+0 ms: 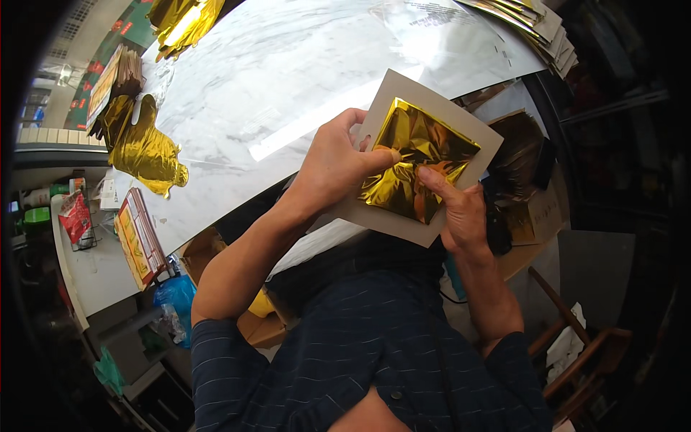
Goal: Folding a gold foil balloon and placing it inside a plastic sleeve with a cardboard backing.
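Observation:
In front of my chest, over the table's near edge, I hold a pale sheet of paper or thin card (486, 138), tilted so that a corner points up. A crinkled square of gold foil (430, 133) lies on its middle. My left hand (330, 160) grips the sheet's left side, its thumb on the foil and the fingers mostly behind. From the lower right, my right hand (464, 214) grips the sheet with its thumb pressed on the foil, close to the left thumb. Its other fingers are largely hidden.
The white marbled table (288, 79) bears loose gold foil (147, 147) at the left and more foil (188, 25) farther back. A stack of sheets (536, 29) sits at the far right. Below it is an open cardboard box (543, 216); a wooden chair (594, 356) stands lower right.

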The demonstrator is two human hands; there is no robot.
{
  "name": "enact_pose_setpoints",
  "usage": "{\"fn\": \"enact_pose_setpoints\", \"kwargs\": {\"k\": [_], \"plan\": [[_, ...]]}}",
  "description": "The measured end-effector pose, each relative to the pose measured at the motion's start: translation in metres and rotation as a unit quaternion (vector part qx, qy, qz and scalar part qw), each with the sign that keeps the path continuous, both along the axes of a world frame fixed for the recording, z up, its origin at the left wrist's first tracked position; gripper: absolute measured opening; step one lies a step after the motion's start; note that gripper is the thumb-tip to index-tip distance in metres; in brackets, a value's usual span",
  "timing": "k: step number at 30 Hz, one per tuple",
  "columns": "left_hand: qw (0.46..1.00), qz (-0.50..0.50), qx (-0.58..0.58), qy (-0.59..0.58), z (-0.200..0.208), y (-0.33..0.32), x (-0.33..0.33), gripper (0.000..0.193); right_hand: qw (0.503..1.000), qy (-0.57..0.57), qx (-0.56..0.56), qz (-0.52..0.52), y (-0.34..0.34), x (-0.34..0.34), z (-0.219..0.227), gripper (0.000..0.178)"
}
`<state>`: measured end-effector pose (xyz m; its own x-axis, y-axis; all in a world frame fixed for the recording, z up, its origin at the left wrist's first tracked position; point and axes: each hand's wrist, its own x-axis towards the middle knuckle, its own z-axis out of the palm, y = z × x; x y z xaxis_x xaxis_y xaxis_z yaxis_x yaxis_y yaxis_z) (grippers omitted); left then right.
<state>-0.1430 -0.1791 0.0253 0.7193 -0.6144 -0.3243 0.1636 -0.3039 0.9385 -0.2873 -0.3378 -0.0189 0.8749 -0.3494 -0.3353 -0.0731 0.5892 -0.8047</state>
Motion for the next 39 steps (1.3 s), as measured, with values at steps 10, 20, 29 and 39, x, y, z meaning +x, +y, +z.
{"fn": "enact_pose_setpoints", "kwargs": {"k": [10,20,29,39], "plan": [[0.979,-0.14,0.088,-0.118,0.012,-0.051,0.007,0.049,0.992,-0.001,-0.039,-0.121,-0.026,-0.027,-0.018,0.033],[0.748,-0.153,0.072,-0.641,-0.002,-0.145,0.108,0.019,0.969,0.037,-0.026,-0.241,-0.096,-0.055,-0.027,0.041],[0.667,-0.232,0.179,-0.685,-0.002,-0.177,0.132,0.012,0.97,0.04,-0.032,-0.239,-0.099,-0.048,-0.035,0.049],[0.619,-0.2,0.219,-0.727,0.001,-0.185,0.139,0.025,0.965,0.031,0.001,-0.26,-0.098,-0.021,-0.027,0.051]]}}
